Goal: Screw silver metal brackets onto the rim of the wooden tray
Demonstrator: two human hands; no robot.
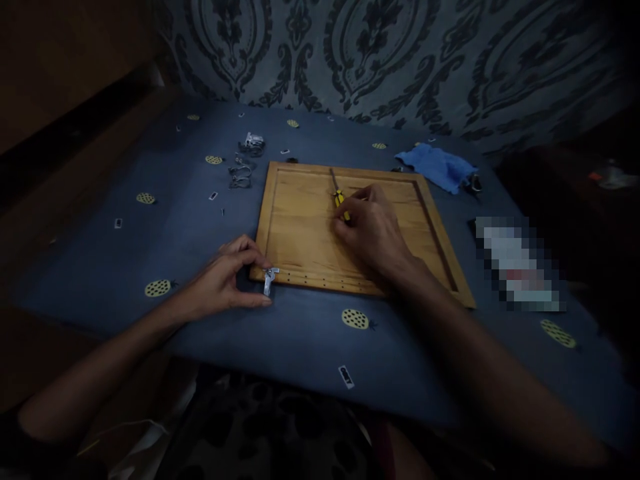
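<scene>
A wooden panel (310,220) with a raised frame, like a cabinet door, lies flat in front of me. Small dark holes run along its near edge. At the near left corner sits a silver metal hinge (269,281), between the thumb and forefinger of my left hand (230,277). Over the middle of the panel, my right hand (373,223) has its fingers closed at the handle of a yellow and black screwdriver (340,198). The screwdriver's shaft points to the far edge. My fingers hide the handle's near end.
Several metal fittings (247,157) lie in a group beyond the panel's left side, with a small screw (223,212) nearer. A blue cloth (440,167) lies at the far right. To the right is a blurred-out packet (520,263). All rest on a blue pineapple-print sheet (295,360).
</scene>
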